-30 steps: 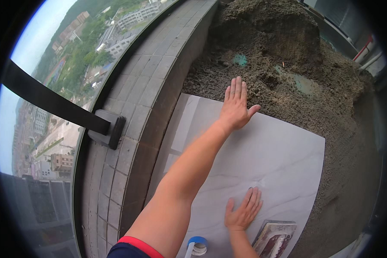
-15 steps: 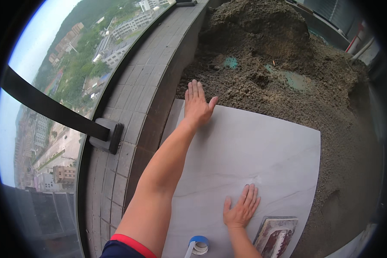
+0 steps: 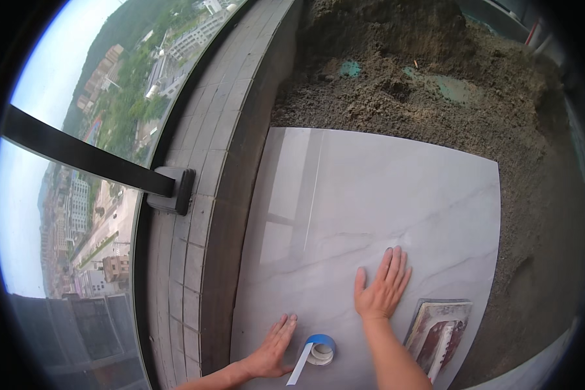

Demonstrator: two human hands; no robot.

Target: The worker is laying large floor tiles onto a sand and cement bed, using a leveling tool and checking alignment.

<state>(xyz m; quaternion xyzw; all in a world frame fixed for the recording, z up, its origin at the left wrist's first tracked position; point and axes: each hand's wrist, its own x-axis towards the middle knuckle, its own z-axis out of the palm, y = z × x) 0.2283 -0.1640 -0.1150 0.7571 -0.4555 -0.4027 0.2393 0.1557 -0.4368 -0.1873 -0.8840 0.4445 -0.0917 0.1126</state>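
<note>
Large white marbled tile [image 3: 396, 214], lying flat on the bed of grey-brown mortar [image 3: 435, 84], both palms down on its near part. Nearest in: left hand [image 3: 273, 351] low at the near-left corner, fingers straight and close together, pressed flat on the glaze, gripping nothing. Just right of those fingertips, touching the tile, a roll of tape with a blue rim [image 3: 320, 348], a loose white strip trailing toward the near edge. A little further on, right hand [image 3: 380, 289], fingers lightly spread, thumb out to the left, flat on the surface, also holding nothing. Right of that wrist, a mud-smeared float or trowel [image 3: 439, 331] resting on the tile's near-right corner. Beyond the fingertips, the far half of the tile bare and glossy, reflecting the window. Past its far edge and along its right side, open mortar, rough and unlevelled. Left of both hands, a tiled grey sill [image 3: 195, 214], then a dark bar [image 3: 84, 153] with its bracket and the town far below. By the look: 1 tile down and being bedded, the mortar beyond not yet covered.
</note>
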